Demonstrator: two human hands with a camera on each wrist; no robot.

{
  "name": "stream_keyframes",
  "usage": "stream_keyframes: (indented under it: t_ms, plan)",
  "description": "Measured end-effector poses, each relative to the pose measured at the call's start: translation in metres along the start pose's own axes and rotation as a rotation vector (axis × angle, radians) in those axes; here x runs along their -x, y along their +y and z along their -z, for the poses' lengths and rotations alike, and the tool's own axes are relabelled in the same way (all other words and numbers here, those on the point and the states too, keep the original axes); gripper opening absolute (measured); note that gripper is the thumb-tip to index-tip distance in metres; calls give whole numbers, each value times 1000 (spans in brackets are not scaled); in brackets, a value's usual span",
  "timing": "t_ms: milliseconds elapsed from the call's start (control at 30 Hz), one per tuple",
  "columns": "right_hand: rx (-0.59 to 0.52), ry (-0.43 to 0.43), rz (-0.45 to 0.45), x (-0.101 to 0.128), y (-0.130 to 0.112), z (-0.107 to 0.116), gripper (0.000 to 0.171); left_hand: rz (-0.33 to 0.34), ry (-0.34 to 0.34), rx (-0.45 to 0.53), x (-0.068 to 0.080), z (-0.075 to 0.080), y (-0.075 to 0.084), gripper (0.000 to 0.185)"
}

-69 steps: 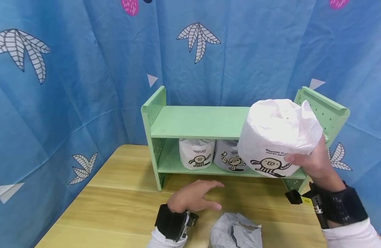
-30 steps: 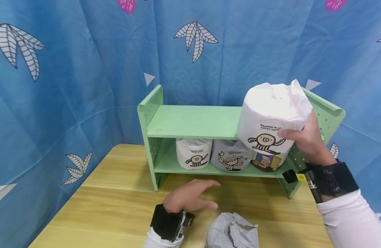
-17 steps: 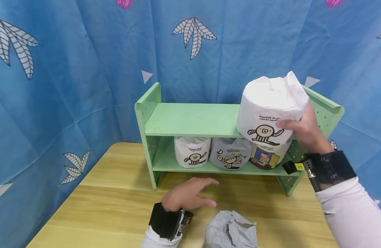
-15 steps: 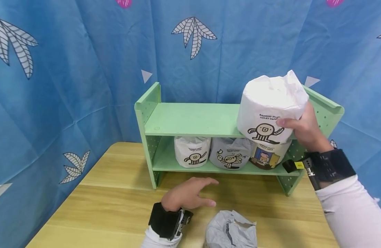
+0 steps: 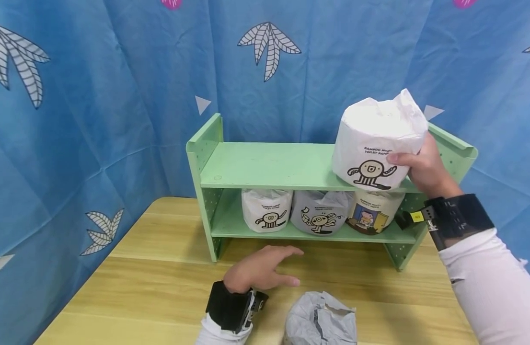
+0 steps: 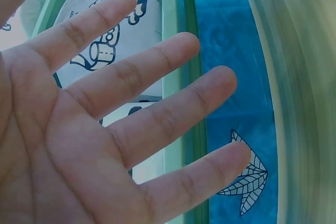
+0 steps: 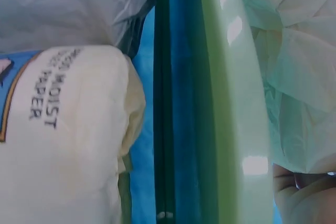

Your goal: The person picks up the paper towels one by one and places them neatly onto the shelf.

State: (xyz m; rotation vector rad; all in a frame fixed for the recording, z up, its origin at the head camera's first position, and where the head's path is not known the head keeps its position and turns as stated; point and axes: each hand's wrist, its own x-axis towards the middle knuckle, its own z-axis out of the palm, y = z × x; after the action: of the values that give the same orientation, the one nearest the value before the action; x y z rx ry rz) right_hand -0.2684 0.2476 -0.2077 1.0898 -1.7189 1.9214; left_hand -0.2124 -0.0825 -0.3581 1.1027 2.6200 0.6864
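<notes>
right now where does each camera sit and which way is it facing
Head: worn on the head, looking forward and down at the green shelf and table; both hands and sleeves show, the right hand holding a white roll.
Left wrist: on the left wrist, looking along the open left hand toward the shelf's lower rolls.
Right wrist: under the right hand, facing the shelf edge; only a bit of fingers shows.
Shared: all three see the shelf.

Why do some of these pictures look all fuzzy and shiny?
Head view: sharp and evenly lit. Left wrist view: the left hand fills the frame, and the right edge is smeared with blur. Right wrist view: very close and soft, with white glare spots on the green shelf.
</notes>
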Motion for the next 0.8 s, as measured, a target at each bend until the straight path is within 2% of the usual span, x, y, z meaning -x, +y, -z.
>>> stream_keyframes:
  t_ms: [367,800]
  plan:
    - [21,-38,-25,-4,3,12,51,6,-9,9,-1,0,0,65]
    - [37,-44,-64,-10,15,19,53,14,9,14,2,1,2,65]
